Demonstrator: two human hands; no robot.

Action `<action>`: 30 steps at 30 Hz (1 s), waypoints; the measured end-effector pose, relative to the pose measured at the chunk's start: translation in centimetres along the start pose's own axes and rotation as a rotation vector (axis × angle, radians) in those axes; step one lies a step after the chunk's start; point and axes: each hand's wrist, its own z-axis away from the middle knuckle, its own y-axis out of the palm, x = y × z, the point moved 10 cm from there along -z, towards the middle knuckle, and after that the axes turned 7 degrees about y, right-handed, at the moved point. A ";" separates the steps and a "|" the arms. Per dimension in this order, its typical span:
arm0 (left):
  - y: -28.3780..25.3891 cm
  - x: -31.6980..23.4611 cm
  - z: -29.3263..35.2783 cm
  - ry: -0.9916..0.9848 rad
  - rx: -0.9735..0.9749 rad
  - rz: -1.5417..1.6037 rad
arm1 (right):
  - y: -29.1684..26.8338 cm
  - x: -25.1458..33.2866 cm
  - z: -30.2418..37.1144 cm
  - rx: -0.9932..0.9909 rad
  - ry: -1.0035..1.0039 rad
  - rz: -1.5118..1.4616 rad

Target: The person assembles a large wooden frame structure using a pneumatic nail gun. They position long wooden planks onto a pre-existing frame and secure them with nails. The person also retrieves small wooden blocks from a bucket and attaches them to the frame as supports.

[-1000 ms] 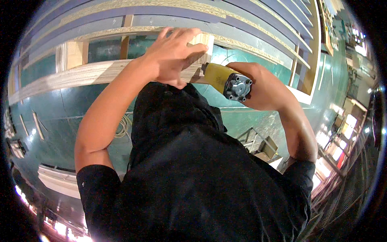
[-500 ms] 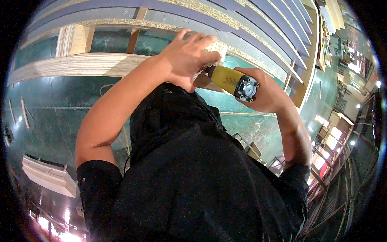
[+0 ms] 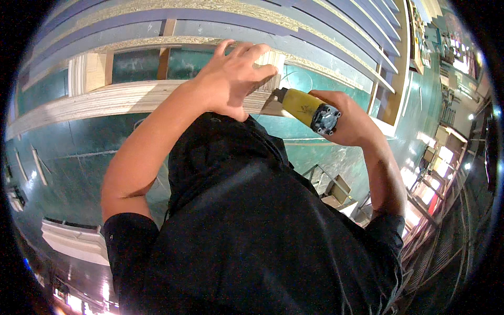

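Observation:
My right hand [image 3: 347,119] is wrapped round a yellow nail gun [image 3: 303,106] with a dark bolted cap. Its dark nose points left, close beside the end of a layered pale wooden beam [image 3: 100,100]. My left hand [image 3: 227,79] grips a short wooden block [image 3: 276,64] at that end, with fingers over its far side and thumb on the near side. The palm hides most of the joint between block and beam. Whether the nose touches the wood I cannot tell.
Long slats with purple-grey faces and chipboard edges [image 3: 231,11] run across the far side. Another pale block [image 3: 94,74] stands at the beam's left part. White boards [image 3: 76,242] lie on the green floor [image 3: 84,137] at lower left. A metal-framed stand [image 3: 336,191] is at right.
The nail gun has shifted slightly right, and its nose is now farther from my left fingers. My left hand stays on the block, a little farther left in view.

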 end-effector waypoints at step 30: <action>3.2 3.4 -3.0 -0.509 0.386 0.137 | 104.3 -10.9 48.2 -0.676 2.450 -1.725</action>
